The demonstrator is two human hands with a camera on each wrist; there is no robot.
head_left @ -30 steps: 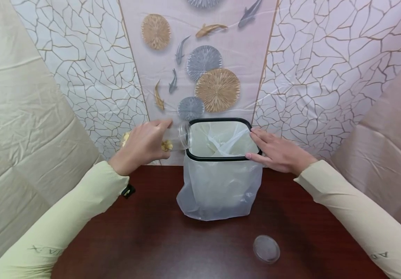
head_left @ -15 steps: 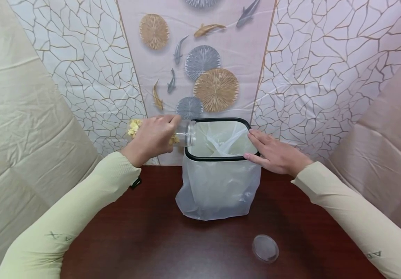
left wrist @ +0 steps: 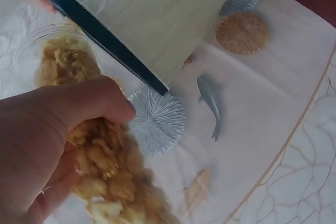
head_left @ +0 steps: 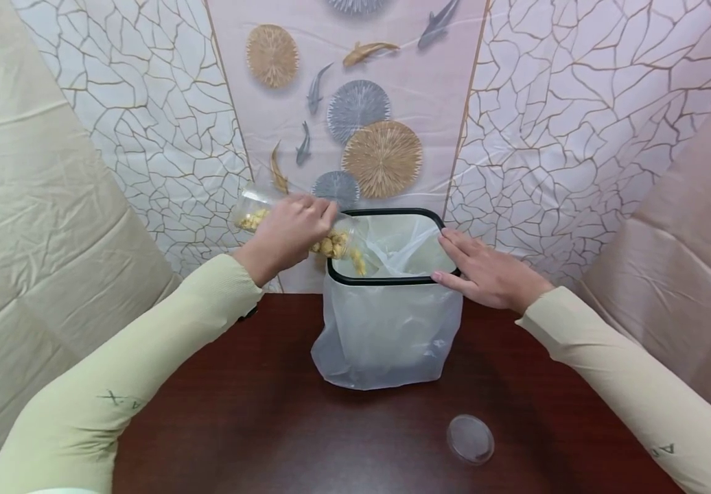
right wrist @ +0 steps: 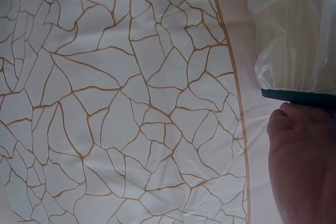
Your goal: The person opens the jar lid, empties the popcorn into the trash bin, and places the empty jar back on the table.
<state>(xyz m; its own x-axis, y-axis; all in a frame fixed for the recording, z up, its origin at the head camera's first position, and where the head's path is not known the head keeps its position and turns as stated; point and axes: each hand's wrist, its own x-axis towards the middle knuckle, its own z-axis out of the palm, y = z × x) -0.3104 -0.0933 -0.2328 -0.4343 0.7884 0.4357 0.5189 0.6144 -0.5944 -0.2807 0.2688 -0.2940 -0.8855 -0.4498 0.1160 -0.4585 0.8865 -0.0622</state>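
Note:
My left hand (head_left: pixel 294 230) grips a clear jar (head_left: pixel 249 200) around its middle. The jar tilts with its mouth low over the left side of a small bin, and yellow popcorn (head_left: pixel 333 245) spills out past the mouth. In the left wrist view, thumb and fingers wrap the jar, which shows popcorn (left wrist: pixel 113 166) along its length. The upright bin has a black rim (head_left: pixel 392 281) and a whitish plastic liner (head_left: pixel 392 336) folded outside it. My right hand (head_left: pixel 488 267) rests with extended fingers on the rim's right corner. The bin's bottom inside is hidden.
A round clear lid (head_left: pixel 470 440) lies on the dark brown table (head_left: pixel 306 446), in front and to the right of the bin. Behind stands a patterned fabric backdrop (head_left: pixel 528 137), with plain beige cloth (head_left: pixel 28 171) at the sides.
My left hand has moved right with the jar and tipped its mouth down into the bin, so popcorn has slid forward and is coming out. My right hand stays at the rim.

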